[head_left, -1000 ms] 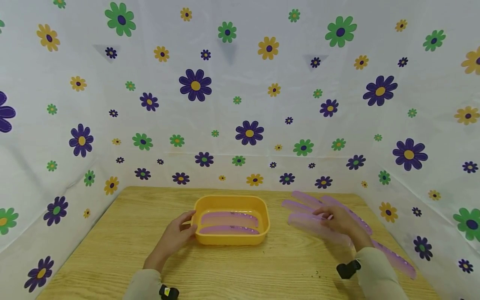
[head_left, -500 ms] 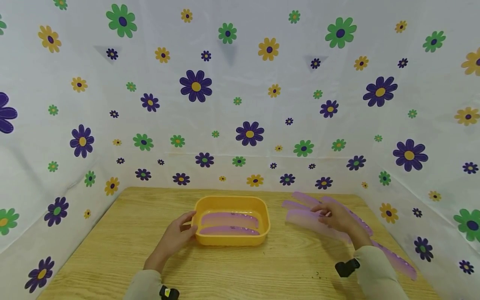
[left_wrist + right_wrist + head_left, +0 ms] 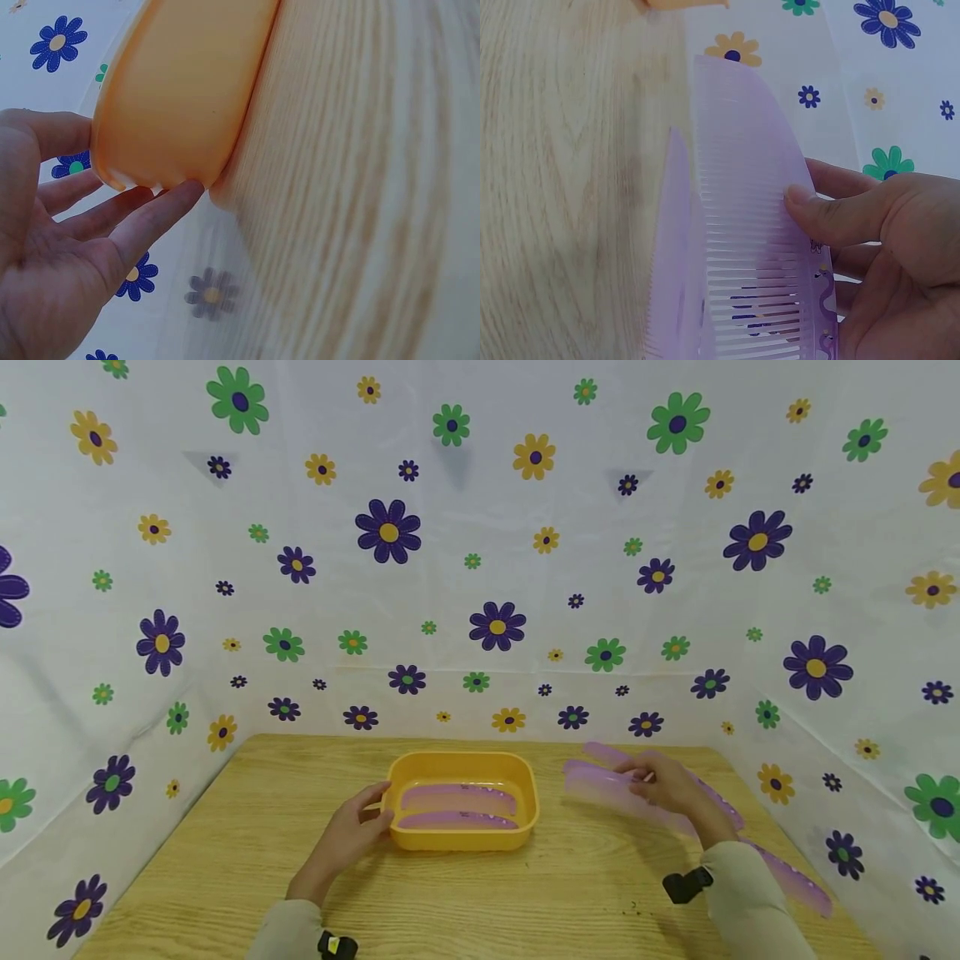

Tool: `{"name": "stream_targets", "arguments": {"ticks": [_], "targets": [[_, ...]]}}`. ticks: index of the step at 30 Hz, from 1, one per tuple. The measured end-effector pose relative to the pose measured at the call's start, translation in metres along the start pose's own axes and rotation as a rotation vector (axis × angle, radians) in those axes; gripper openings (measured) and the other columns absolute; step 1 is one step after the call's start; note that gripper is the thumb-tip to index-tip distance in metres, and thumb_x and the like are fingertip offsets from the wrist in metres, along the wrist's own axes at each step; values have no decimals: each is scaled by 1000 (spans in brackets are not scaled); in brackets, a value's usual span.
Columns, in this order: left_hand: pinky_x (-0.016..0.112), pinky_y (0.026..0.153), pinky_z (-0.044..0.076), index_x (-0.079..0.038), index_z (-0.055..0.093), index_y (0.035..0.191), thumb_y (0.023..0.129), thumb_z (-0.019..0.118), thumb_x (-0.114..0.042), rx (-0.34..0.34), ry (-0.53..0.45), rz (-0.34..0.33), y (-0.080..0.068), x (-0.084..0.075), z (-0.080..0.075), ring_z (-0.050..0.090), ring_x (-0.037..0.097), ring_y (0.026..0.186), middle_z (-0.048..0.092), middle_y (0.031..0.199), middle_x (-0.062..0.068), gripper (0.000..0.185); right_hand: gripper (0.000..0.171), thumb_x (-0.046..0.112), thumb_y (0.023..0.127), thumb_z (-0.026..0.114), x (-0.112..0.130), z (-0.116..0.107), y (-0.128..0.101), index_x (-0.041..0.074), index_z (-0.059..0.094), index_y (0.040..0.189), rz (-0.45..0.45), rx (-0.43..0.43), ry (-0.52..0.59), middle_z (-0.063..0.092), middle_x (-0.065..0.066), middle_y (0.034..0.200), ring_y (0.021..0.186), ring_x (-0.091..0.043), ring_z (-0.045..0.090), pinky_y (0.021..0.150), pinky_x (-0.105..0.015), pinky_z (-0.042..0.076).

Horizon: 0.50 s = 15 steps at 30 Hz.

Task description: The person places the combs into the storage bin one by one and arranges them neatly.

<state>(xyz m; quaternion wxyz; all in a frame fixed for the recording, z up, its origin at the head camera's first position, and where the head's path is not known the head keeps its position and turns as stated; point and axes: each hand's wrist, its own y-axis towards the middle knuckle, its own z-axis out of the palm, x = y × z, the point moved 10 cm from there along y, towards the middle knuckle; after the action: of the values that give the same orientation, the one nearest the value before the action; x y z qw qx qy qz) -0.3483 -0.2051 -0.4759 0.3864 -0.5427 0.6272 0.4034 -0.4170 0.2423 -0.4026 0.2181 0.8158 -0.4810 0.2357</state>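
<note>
My left hand (image 3: 351, 828) holds the left end of a yellow plastic basin (image 3: 463, 841), fingertips on its rim and end wall, as the left wrist view shows. Inside the basin lie two purple combs, a rear comb (image 3: 438, 795) and a front comb (image 3: 438, 819). Over on the right, my right hand (image 3: 663, 783) pinches the spine of a translucent purple comb (image 3: 742, 165), thumb on the near face. Its teeth point left in the right wrist view. Another purple comb (image 3: 669, 247) sits just left of the held one, partly overlapped.
On the table's right side lie more purple combs, among them a far comb (image 3: 603, 752), a comb by the right edge (image 3: 720, 802) and a near comb (image 3: 795, 881). A white flowered sheet (image 3: 480, 568) encloses the wooden table (image 3: 450, 902) at back and sides.
My right hand has moved slightly left and away from me, carrying the held comb over the comb behind it. My left hand and the basin stay put.
</note>
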Motion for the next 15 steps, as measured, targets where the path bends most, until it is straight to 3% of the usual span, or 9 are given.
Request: {"name": "stream_targets", "arguments": {"ticks": [5, 10, 15], "targets": [[36, 93, 63, -1, 42, 155, 105, 59, -10, -5, 0, -5, 0, 0, -1, 59, 44, 130, 47, 154, 28, 54, 28, -5, 97, 62, 4, 1, 5, -7, 68, 124, 44, 22, -2, 60, -9, 85, 68, -12, 56, 57, -23, 53], [36, 94, 63, 0, 41, 155, 105, 59, -10, 2, -5, 5, -1, -1, -1, 59, 45, 131, 46, 154, 29, 54, 31, -3, 97, 63, 8, 1, 8, -2, 69, 127, 88, 20, -12, 64, -17, 99, 76, -17, 59, 61, -24, 55], [35, 94, 63, -1, 42, 155, 105, 59, -10, -6, -6, -8, 0, 0, -1, 59, 43, 131, 46, 154, 28, 54, 30, -3, 97, 63, 17, 3, 10, -2, 69, 126, 65, 27, 10, 66, -26, 111, 83, -19, 61, 65, -27, 59]]}}
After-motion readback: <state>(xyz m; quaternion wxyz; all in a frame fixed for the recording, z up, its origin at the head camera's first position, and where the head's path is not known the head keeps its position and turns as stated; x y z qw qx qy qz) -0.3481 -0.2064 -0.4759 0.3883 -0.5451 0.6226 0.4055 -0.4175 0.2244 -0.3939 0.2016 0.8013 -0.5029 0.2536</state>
